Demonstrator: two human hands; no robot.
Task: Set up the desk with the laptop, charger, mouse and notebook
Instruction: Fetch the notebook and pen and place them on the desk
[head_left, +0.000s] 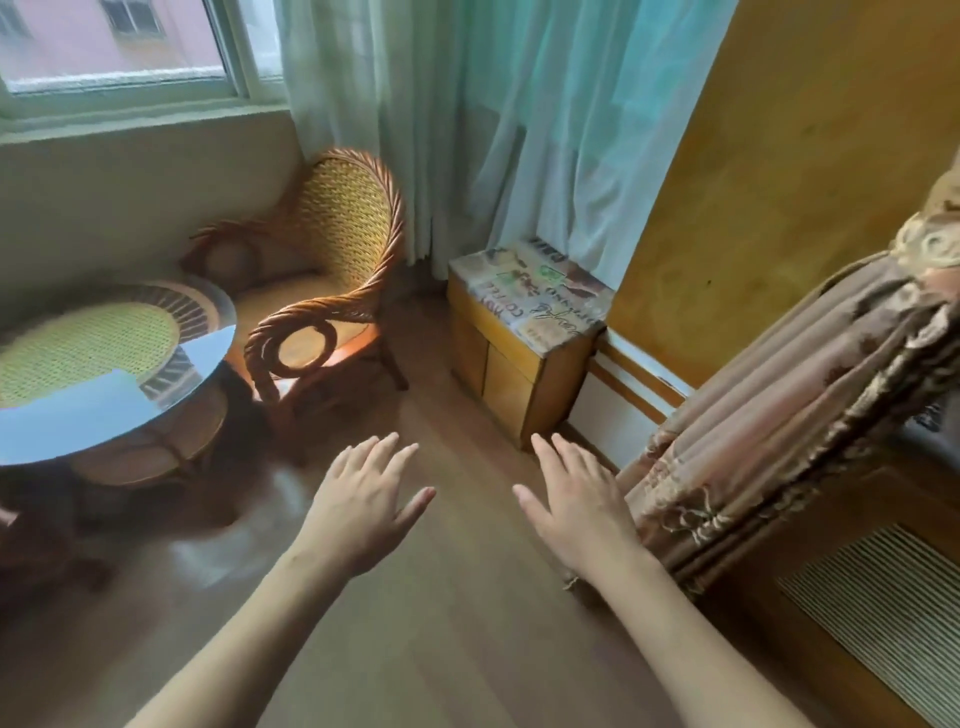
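Both my hands out in front, empty, over the bare wooden floor.

My left hand is spread flat, palm down, fingers fanned and holding nothing; my right hand is the same, open and empty, just beside a patterned drape that hangs down on my right. Off to the left there's a round glass-topped wicker table, with a wicker armchair right behind it under the window. Ahead, a small wooden cabinet with a printed cover on top sits in the corner below the pale green curtain, against the yellow wall. Laptop, charger, mouse, notebook: I can't spot any of them from here.
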